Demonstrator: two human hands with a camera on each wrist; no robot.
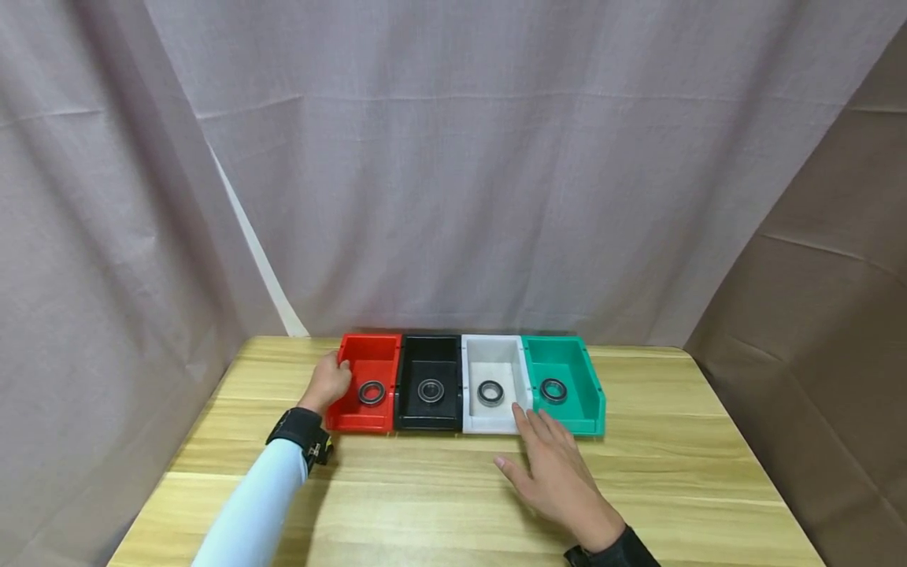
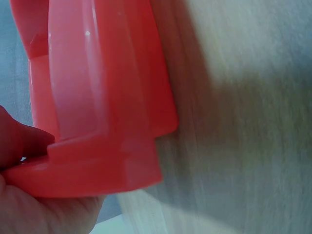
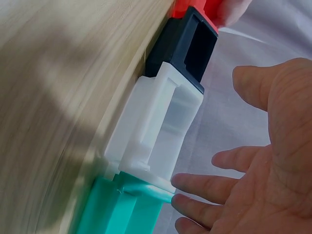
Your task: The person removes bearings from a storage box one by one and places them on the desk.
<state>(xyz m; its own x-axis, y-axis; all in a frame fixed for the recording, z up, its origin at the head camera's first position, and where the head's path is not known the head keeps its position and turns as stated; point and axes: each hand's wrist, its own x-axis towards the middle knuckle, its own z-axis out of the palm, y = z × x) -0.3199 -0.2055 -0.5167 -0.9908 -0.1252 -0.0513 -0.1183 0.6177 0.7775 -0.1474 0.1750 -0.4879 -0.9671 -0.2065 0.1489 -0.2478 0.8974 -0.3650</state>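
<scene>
My left hand (image 1: 329,383) grips the side wall of a red bin (image 1: 361,364), thumb over its rim. Up close in the left wrist view, this red bin (image 2: 124,92) fills the left half, part of its wall between thumb and fingers. My right hand (image 1: 558,476) holds nothing, fingers spread and straight. Its fingertips lie at the front rims of a white bin (image 1: 489,364) and a green bin (image 1: 590,398). A dark ring bearing (image 1: 361,393) lies in the red bin; similar bearings lie in the black bin (image 1: 431,356), the white and the green ones.
The bins stand side by side in one row at the back of a wooden table (image 1: 397,496). Grey curtains (image 1: 453,197) hang right behind the row and on the left; a brown curtain (image 1: 815,315) hangs on the right.
</scene>
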